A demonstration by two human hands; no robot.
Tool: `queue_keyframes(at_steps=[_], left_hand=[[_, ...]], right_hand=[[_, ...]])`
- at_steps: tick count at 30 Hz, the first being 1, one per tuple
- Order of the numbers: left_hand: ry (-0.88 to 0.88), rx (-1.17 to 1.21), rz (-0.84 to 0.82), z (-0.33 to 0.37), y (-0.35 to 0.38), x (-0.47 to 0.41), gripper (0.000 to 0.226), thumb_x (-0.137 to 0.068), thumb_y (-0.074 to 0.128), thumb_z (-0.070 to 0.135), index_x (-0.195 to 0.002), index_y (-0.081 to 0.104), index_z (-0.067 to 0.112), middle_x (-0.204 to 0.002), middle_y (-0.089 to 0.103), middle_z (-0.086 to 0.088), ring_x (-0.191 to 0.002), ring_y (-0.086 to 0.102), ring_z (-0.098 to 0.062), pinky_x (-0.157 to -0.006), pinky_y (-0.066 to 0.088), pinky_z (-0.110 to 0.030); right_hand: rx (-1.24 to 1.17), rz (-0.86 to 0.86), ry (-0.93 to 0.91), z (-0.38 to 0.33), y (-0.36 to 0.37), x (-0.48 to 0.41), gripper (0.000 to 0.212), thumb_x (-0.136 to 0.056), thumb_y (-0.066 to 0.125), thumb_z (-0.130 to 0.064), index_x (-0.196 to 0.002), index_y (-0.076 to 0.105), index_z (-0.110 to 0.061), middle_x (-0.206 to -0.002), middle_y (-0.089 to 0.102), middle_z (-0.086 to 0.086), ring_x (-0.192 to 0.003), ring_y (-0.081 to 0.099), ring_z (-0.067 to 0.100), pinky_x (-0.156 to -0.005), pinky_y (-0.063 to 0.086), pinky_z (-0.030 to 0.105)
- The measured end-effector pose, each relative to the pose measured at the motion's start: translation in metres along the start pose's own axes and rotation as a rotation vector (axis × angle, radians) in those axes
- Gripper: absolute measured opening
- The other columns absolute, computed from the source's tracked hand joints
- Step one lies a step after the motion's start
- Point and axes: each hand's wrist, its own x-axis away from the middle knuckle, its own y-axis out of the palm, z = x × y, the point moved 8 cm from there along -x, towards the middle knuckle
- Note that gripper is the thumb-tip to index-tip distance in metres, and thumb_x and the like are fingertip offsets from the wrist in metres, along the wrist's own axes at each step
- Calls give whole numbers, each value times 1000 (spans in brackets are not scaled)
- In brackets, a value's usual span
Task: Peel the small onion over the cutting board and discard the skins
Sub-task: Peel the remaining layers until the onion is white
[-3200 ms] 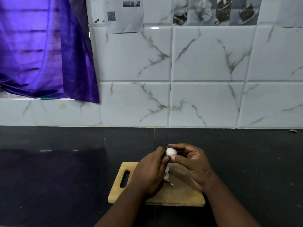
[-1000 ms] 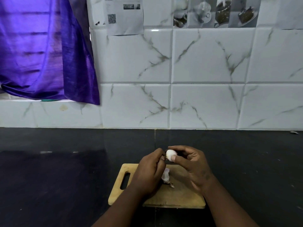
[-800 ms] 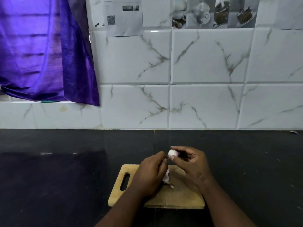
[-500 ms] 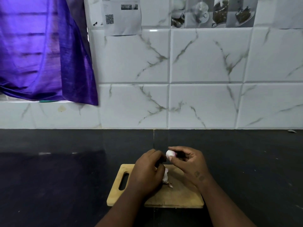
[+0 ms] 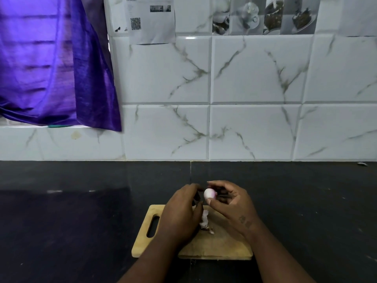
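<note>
A small pale pink-white onion (image 5: 209,194) is pinched between the thumb and fingers of my right hand (image 5: 230,203), held above the far edge of the wooden cutting board (image 5: 222,245). My left hand (image 5: 181,211) is curled right beside it on the left, fingertips close to the onion; whether they pinch a bit of skin is hidden. A small pile of pale peeled skins (image 5: 205,222) lies on the board just below the hands.
The board has a handle slot (image 5: 153,225) at its left end and sits on a dark countertop (image 5: 71,221). A white marbled tile wall (image 5: 244,119) rises behind. A purple curtain (image 5: 51,68) hangs at upper left.
Both hands stay over the board with the onion in my right hand. My left fingers have shifted slightly at the onion's left side. The skin pile lies in the same spot.
</note>
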Motion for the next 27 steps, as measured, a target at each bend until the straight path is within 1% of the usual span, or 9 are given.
queue_keyframes(at_steps=[3, 6, 11, 14, 17, 19, 22, 25, 27], left_hand=[[45, -41, -42, 2, 5, -2, 23, -99, 60, 31, -122, 61, 35, -110, 61, 19, -98, 52, 0, -80, 46, -20], [39, -58, -55, 3, 5, -4, 17, -99, 58, 26, -114, 66, 29, -105, 64, 13, -95, 55, -5, -81, 48, -23], [35, -39, -18, 3, 0, -2, 9, -96, 55, 28, -90, 60, 31, -84, 56, 14, -80, 50, -3, -68, 41, -22], [1, -8, 16, 4, -5, -2, 14, -99, 55, 30, -85, 57, 32, -80, 55, 13, -78, 51, -3, -63, 38, -20], [-110, 92, 55, -9, -8, -4, 27, -101, 58, 35, -74, 59, 31, -70, 58, 8, -67, 56, -7, -57, 45, -31], [-147, 138, 13, -14, -5, -5, 30, -97, 68, 34, -68, 63, 31, -68, 61, 7, -65, 59, -9, -59, 52, -37], [-164, 199, -76, -16, 1, -5, 22, -87, 81, 22, -70, 71, 30, -75, 66, 7, -70, 64, -9, -62, 56, -29], [-217, 374, -64, -23, 1, -5, 26, -83, 80, 5, -76, 74, 29, -81, 71, 3, -75, 68, -12, -63, 58, -25], [-224, 412, -59, -24, 2, -5, 23, -86, 80, 8, -80, 78, 30, -82, 75, 7, -77, 71, -10, -65, 59, -25]], right_hand=[[-21, -4, 7, 1, 1, -1, 37, -79, 81, 9, -110, 76, -11, -104, 80, 2, -99, 76, 13, -80, 61, 20], [10, -19, -16, 0, 0, -1, 29, -80, 84, 3, -103, 79, -14, -99, 81, -1, -96, 76, 10, -81, 61, 20], [19, 8, -20, 2, 0, 2, 31, -80, 85, -1, -102, 82, -22, -102, 82, -6, -100, 77, 10, -85, 61, 23], [122, 62, -26, 5, -3, 2, 27, -83, 83, -8, -105, 81, -23, -104, 80, -7, -100, 75, 8, -85, 62, 25], [46, 57, 71, 13, -4, 0, 23, -87, 81, -19, -110, 81, -25, -104, 81, -7, -99, 76, 6, -81, 61, 23], [19, -2, 133, 19, 1, -1, 27, -90, 80, -24, -117, 77, -24, -108, 80, -6, -103, 74, 5, -84, 59, 23], [21, -59, 203, 28, 6, -2, 31, -95, 73, -31, -125, 70, -23, -114, 75, -4, -107, 72, 9, -93, 59, 28], [-35, -43, 238, 33, 8, -3, 22, -99, 65, -35, -113, 74, -19, -106, 77, -1, -102, 73, 15, -85, 59, 25], [-22, -34, 260, 35, 8, -3, 22, -101, 61, -39, -107, 73, -22, -104, 76, -2, -102, 72, 16, -86, 59, 29]])
